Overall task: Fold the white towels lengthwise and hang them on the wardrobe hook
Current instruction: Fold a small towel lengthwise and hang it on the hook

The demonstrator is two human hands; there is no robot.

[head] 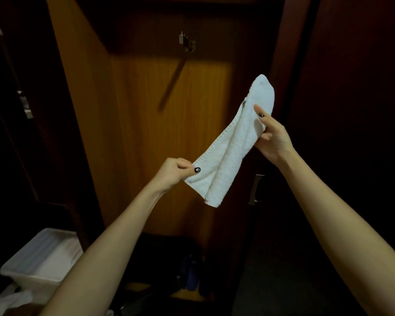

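A white towel (232, 144), folded into a long narrow strip, stretches slantwise between my two hands in front of the open wardrobe. My left hand (173, 172) pinches its lower left corner with thumb and fingers. Higher up on the right, my right hand (273, 133) grips the strip near its upper end, and the towel's tip sticks up past the fingers. A metal hook (187, 42) is fixed to the wardrobe's back panel above the towel, with nothing hanging on it.
A white plastic bin (21, 267) with white cloth inside stands on the floor at lower left. Dark shoes (193, 274) lie on the wardrobe floor. A dark wooden door with a metal handle (255, 190) is at the right.
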